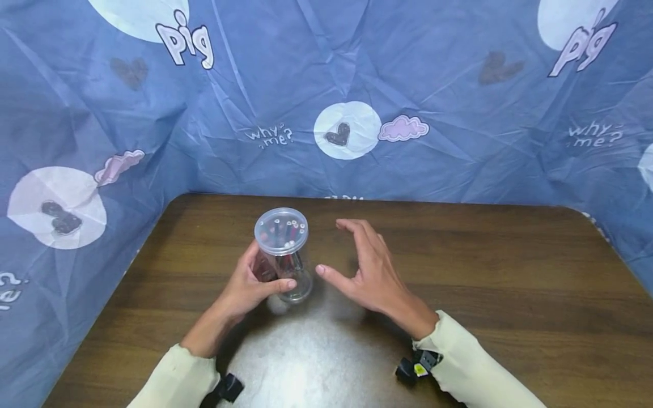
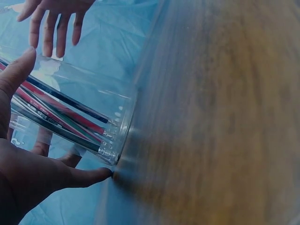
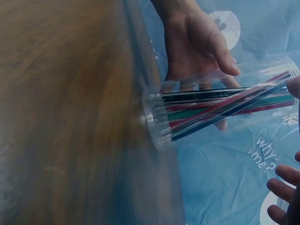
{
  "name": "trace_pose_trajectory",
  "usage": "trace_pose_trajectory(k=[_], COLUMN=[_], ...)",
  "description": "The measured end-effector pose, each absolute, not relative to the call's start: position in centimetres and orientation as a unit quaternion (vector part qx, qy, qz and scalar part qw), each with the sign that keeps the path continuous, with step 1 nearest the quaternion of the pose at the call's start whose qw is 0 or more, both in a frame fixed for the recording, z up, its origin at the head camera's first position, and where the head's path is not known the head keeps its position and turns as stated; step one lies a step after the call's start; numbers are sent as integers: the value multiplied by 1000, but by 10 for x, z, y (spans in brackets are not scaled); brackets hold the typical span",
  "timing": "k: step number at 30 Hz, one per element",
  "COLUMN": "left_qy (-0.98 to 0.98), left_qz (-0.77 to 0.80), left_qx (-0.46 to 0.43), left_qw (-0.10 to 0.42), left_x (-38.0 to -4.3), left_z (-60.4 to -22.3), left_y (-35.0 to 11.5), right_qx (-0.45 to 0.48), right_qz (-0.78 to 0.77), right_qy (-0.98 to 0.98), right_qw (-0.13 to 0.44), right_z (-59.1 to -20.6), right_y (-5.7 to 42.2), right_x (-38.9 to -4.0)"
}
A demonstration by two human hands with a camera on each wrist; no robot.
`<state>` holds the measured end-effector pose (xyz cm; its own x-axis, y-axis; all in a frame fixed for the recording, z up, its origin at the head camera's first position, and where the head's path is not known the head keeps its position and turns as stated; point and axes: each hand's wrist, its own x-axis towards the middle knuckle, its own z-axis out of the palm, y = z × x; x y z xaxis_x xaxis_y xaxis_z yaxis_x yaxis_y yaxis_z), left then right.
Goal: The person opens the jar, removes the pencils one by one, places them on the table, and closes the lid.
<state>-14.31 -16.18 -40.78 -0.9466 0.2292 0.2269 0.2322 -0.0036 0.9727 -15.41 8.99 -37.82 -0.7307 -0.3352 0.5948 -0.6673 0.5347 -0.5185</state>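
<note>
A clear plastic jar [image 1: 301,280] with a translucent lid [image 1: 281,229] stands upright on or just above the table. Several pencils [image 3: 201,110] in dark, red, green and blue lie slanted inside it, their pale ends showing through the lid in the head view. My left hand [image 1: 250,289] holds the jar from its left side, thumb across the front and fingers behind. To the right of the jar, my right hand [image 1: 374,277] is apart from it with thumb and fingers spread, holding nothing. In the left wrist view the right hand [image 2: 58,21] hangs beyond the jar.
The brown wooden table [image 1: 510,272] spreads around both hands, with a bright glare near its front. A blue printed cloth [image 1: 433,68] rises behind the table and along its left and right sides. Dark wrist cameras [image 1: 415,365] sit at the cream sleeves.
</note>
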Motion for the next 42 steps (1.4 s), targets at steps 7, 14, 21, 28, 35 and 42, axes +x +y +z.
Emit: trace_pose_trajectory(k=[7,14,21,28,35,42], left_qy=[-705,-701,-708,-701,-701,-698], left_qz=[-692,-696,-689,-696,-698,-699], left_qx=[-155,-153,-155,-155,-149,-155], left_qw=[-5,-15,-13,-21,-15,-16], left_x=[-143,-141,-141,-141,-140,-143], left_z=[-409,-409,-408,-406,-406,-407], left_y=[-163,-162,-163,-163,-163,-164], right_qx=[297,298,288,275,270,271], right_qz=[388,400,414,453,490,490], right_qy=[-847,-843,-841,-823,-798,-795], right_qw=[210,204,197,203,223,233], right_z=[-375,-370,-365,-361,-358,-357], right_y=[79,68,51,35,23,21], right_x=[-156,-153,-151,-152,-153,-155])
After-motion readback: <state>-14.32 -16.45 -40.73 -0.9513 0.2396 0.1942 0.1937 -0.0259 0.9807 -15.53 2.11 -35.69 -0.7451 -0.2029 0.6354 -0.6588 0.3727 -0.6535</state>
